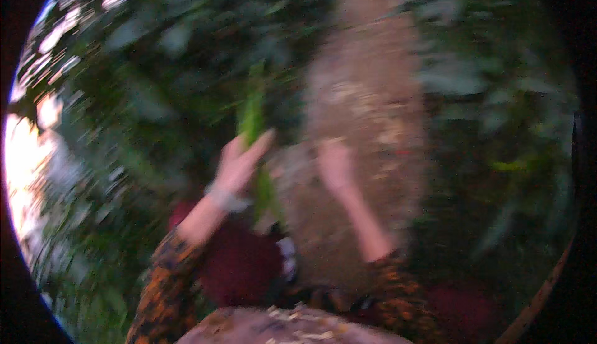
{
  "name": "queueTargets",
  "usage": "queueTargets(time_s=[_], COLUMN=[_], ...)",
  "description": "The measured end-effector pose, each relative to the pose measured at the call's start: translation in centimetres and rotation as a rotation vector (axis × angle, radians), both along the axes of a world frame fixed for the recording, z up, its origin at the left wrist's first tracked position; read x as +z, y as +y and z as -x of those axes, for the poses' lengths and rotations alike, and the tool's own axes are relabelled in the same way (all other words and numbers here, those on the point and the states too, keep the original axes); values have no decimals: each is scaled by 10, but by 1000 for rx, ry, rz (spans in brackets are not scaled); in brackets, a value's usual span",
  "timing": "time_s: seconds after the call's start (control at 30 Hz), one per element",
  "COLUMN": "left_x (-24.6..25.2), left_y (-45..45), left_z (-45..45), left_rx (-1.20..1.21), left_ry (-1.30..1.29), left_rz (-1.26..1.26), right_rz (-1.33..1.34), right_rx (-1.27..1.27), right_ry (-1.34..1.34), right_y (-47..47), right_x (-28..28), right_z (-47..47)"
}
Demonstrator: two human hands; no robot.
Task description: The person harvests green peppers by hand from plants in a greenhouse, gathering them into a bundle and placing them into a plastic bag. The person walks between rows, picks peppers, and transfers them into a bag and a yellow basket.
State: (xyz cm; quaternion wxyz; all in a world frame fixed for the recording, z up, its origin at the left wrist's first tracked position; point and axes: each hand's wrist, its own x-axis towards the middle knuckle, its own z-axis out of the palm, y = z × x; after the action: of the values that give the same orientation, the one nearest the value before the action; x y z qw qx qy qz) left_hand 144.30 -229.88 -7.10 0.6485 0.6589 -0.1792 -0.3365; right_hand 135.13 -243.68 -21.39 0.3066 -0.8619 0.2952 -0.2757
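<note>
My left hand [235, 169], with a pale band at the wrist, is closed around a bundle of long green leaves or pods [253, 110]. The bundle runs lengthwise through the grip, sticking out above the fingers and hanging below. Blur hides which plant it is. Over the bare soil path [368, 64], my right hand [336, 164] looks curled, with its fingers pointing away from me. Whether it holds anything is too smeared to see. Patterned orange and dark sleeves cover both forearms.
Dense dark green foliage [154, 96] borders the path on the left, and more leafy plants [466, 73] border it on the right. Pale dry litter [364, 101] is scattered on the soil. A thin brown stick or stem [536, 302] slants at lower right. Dark red clothing [242, 264] shows below my hands.
</note>
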Motion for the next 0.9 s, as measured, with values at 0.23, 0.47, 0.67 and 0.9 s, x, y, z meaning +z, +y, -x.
queueTargets(time_s=[0.23, 0.47, 0.67, 0.9], left_x=[14, -23, -35, -42], left_y=[-11, -57, -58, -54], left_z=[31, 26, 34, 51], left_rx=[-449, -632, -693, -743], left_ry=[227, 473, 523, 507], left_rz=[187, -21, -86, -21], right_rz=[1007, 592, 482, 135], right_rx=[-8, -427, -516, -665], right_ry=[230, -214, -619, -555], right_y=[-89, -137, -122, -148], right_x=[98, 267, 327, 332], right_z=[34, 112, 223, 268])
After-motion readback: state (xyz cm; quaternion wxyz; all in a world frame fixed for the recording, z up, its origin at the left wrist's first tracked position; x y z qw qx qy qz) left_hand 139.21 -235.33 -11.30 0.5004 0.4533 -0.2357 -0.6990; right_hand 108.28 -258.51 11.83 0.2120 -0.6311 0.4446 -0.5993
